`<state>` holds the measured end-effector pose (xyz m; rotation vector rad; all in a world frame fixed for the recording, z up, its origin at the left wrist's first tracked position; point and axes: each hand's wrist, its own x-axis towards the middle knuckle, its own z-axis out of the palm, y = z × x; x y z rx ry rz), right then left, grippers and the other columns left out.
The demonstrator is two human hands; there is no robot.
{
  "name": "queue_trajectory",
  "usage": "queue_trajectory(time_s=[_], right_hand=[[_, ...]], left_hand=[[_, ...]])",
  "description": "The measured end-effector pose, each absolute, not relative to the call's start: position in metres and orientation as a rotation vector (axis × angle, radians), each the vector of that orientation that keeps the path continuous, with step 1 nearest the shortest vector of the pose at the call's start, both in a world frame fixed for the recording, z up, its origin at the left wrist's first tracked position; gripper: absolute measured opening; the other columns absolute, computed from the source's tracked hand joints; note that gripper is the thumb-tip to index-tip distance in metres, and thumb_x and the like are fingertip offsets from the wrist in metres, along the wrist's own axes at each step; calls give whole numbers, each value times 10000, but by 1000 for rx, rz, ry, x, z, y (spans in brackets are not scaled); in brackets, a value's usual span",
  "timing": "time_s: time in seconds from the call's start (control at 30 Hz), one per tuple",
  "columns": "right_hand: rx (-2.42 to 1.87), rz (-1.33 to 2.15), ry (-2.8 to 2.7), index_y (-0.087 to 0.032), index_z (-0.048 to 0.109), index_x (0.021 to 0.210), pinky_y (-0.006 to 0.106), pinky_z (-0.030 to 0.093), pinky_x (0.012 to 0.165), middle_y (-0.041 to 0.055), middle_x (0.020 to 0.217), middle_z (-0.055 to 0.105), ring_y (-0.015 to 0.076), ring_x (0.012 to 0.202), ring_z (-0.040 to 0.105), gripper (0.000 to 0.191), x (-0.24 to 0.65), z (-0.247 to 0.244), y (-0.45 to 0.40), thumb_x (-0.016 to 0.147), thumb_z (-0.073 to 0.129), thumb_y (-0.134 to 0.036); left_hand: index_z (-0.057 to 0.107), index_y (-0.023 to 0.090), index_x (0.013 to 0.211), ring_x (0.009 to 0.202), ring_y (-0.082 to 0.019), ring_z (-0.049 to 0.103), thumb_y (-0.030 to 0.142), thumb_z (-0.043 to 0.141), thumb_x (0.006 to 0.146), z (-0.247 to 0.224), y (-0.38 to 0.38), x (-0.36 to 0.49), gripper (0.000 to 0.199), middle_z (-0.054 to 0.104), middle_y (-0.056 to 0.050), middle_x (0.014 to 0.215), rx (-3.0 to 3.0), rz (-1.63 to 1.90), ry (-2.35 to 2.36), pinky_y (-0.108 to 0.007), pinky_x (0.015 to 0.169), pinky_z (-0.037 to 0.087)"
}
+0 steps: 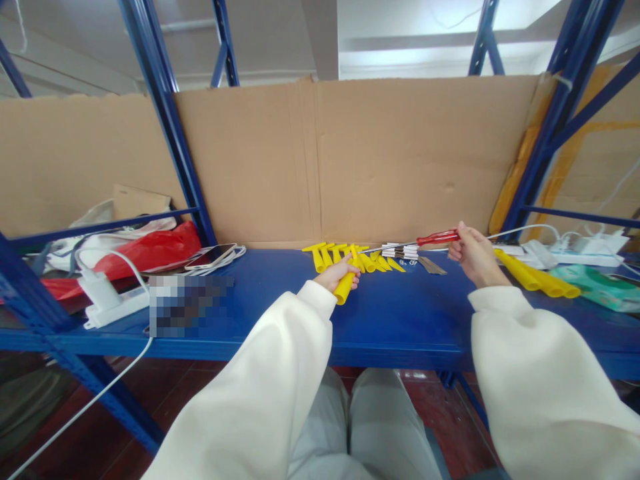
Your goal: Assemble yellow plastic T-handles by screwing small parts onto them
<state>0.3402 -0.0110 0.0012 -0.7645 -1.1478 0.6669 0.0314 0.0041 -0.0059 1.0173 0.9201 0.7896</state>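
Note:
My left hand (pixel 341 274) is closed round a yellow hollow plastic piece (pixel 345 288), its wide round end tilted toward me. A screwdriver (pixel 437 237) with a red handle is gripped at its handle end by my right hand (pixel 474 252). Its thin shaft runs left to the top of the yellow piece; whether the tip touches a screw is too small to tell. Just behind my left hand stand several similar yellow pieces (pixel 318 257) in a row. Between the hands lie small flat yellow parts (pixel 395 265), white parts (pixel 400 251) and grey metal strips (pixel 432 266).
Blue shelf (pixel 400 313), with a cardboard wall (pixel 380 160) behind and blue posts at both sides. At right are long yellow tubes (pixel 543 277), a green packet (pixel 600 287) and a white power strip. At left are another power strip (pixel 117 307), cables, a phone and a red bag (pixel 155 250).

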Motion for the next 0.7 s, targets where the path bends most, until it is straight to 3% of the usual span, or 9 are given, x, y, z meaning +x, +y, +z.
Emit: queue_trajectory(time_s=[0.23, 0.5, 0.7], right_hand=[[-735, 751, -1174, -260, 659, 860, 222, 321, 367, -65, 479, 418, 115, 432, 387, 423, 343, 5, -15, 696, 879, -582], [-671, 831, -1169, -259, 658, 863, 228, 380, 416, -54, 551, 466, 109, 479, 412, 358, 342, 9, -19, 714, 891, -487], [-680, 812, -1159, -239, 503, 694, 211, 414, 426, -57, 543, 456, 92, 475, 416, 487, 340, 8, -20, 725, 899, -521]], left_hand=[[206, 313, 1646, 440, -76, 440, -42, 512, 864, -10, 9, 30, 912, 493, 63, 692, 991, 791, 894, -156, 443, 342], [185, 302, 1654, 438, -74, 431, -39, 437, 912, -5, 2, 32, 855, 470, 63, 686, 998, 794, 936, -154, 433, 332], [232, 302, 1626, 428, -68, 420, -40, 451, 896, -3, 0, 32, 834, 462, 66, 696, 996, 791, 954, -149, 419, 324]])
